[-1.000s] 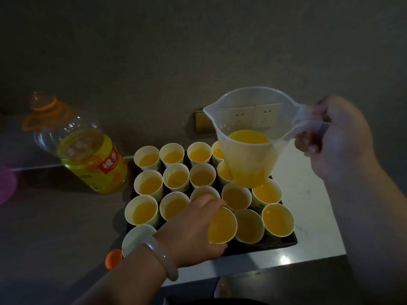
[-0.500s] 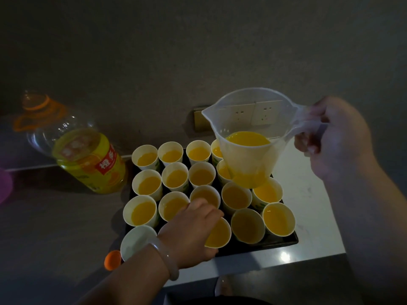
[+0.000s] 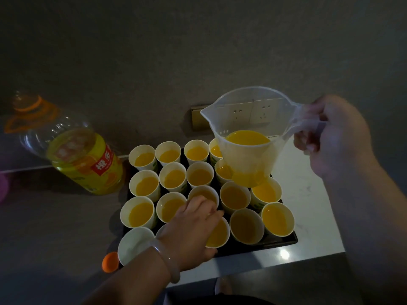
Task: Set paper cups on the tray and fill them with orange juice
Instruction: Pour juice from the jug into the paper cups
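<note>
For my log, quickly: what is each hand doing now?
Left hand: grips a filled paper cup on the tray.
Right hand: holds the juice jug by its handle.

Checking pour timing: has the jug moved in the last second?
No. The jug in the right hand still hangs upright, spout at the left end of the wall socket.

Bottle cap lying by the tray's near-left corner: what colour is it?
The bottle cap is plain orange. The head view, the only one, shows it clearly.

A gold-framed white wall socket (image 3: 196, 119) is mounted behind; a round orange cap (image 3: 109, 262), perhaps plastic, is seen lower left.
</note>
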`<state>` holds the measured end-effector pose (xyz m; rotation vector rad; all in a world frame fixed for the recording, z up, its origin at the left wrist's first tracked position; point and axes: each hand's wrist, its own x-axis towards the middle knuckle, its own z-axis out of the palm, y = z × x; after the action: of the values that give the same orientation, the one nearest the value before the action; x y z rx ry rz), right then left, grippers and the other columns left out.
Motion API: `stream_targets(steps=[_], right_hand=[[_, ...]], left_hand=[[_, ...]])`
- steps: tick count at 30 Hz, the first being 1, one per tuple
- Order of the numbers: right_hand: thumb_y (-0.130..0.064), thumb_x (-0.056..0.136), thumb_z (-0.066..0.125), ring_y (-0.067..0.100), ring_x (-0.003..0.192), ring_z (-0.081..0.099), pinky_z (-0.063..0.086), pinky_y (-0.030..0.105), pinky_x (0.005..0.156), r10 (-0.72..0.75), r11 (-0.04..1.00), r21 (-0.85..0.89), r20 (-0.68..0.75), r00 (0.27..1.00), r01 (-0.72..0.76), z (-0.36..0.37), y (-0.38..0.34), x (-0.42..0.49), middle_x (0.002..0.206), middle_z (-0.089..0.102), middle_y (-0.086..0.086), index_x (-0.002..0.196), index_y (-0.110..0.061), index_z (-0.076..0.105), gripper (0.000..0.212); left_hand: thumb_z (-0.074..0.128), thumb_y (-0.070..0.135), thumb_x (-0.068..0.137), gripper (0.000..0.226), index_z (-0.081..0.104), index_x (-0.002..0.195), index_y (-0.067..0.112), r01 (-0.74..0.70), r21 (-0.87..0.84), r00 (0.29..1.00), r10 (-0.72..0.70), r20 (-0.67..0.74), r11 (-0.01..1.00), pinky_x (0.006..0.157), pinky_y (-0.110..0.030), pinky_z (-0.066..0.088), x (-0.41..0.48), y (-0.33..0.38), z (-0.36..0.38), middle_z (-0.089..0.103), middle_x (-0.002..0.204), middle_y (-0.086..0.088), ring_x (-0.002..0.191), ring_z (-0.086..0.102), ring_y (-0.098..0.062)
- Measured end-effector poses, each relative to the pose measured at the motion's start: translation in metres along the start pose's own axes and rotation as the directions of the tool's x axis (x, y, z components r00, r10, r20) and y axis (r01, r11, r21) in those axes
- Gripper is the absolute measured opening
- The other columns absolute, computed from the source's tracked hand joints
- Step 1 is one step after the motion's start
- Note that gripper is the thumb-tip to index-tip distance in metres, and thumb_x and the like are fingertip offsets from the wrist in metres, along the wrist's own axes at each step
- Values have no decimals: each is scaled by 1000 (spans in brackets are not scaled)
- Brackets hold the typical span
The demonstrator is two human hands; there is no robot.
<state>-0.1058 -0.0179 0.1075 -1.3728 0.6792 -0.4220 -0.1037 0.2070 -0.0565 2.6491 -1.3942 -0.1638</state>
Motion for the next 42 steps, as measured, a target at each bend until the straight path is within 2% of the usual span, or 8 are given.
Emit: stream_targets(steps=[5, 9, 12, 16, 19, 22, 27, 42], right_hand=[[-13, 84, 47, 13, 45, 37, 25, 24, 42, -6, 1000, 18, 25, 1000, 6, 0, 2, 1, 47, 50, -4, 43, -19, 53, 42], [-13, 85, 46, 12, 47, 37, 25, 25, 44, 1, 1000, 11, 27, 1000, -2, -2, 2, 0, 47, 49, -5, 49, -20, 52, 37], [-14, 86, 47, 11, 50, 39, 27, 25, 46, 16, 1000, -2, 13, 1000, -16, -3, 2, -2, 46, 51, -6, 61, -16, 49, 25], [-12, 85, 46, 11, 48, 37, 25, 24, 44, 14, 999, 37, 23, 1000, -15, -5, 2, -1, 45, 50, -7, 58, -17, 48, 27], [-12, 84, 46, 11, 44, 35, 24, 23, 41, -6, 998, 70, 37, 999, 3, -6, 4, 1, 45, 47, -6, 42, -20, 52, 43], [-11, 83, 46, 11, 43, 34, 23, 22, 40, -22, 997, 80, 48, 999, 18, -7, 5, 2, 47, 46, -5, 37, -20, 50, 47], [-9, 85, 46, 11, 45, 34, 22, 25, 42, -37, 997, 71, 50, 998, 34, -8, 4, 3, 53, 44, -1, 57, -15, 44, 29], [-11, 83, 46, 11, 44, 34, 23, 22, 40, -39, 999, 37, 82, 996, 36, -9, 10, 9, 48, 44, -3, 47, -20, 46, 37]], left_hand=[[61, 61, 58, 68, 54, 118, 30, 9, -10, 999, -9, -45, 1000, 72, -26, 51, -1, 0, 1, 51, 109, 10, 109, 42, -12], [62, 64, 56, 74, 52, 122, 29, 33, 3, 999, -33, -16, 999, 74, -27, 50, -2, 1, 2, 49, 111, 10, 110, 41, -13], [62, 62, 65, 81, 43, 135, 27, 45, 2, 997, -46, 61, 999, 89, -34, 45, 0, 7, -4, 43, 124, 6, 120, 33, -15], [52, 70, 76, 85, 28, 145, 26, 126, -13, 988, -125, 94, 992, 105, -31, 27, 6, 18, -15, 29, 139, 7, 133, 20, -14], [46, 76, 68, 74, 55, 117, 21, 157, -35, 986, -158, -49, 987, 88, -32, 47, 14, 34, -13, 55, 114, 5, 111, 50, -17], [46, 77, 60, 62, 56, 92, 25, 166, -64, 968, -175, -182, 984, 73, -30, 51, 23, 44, -1, 60, 90, 8, 89, 55, -15], [56, 78, 52, 63, 54, 88, 26, 185, 11, 960, -178, -216, 983, 68, -31, 50, 29, 53, 11, 60, 83, 8, 81, 56, -15], [53, 70, 59, 54, 52, 92, 27, 194, 16, 948, -184, -259, 981, 70, -32, 50, 30, 55, 21, 63, 80, 9, 82, 58, -16]])
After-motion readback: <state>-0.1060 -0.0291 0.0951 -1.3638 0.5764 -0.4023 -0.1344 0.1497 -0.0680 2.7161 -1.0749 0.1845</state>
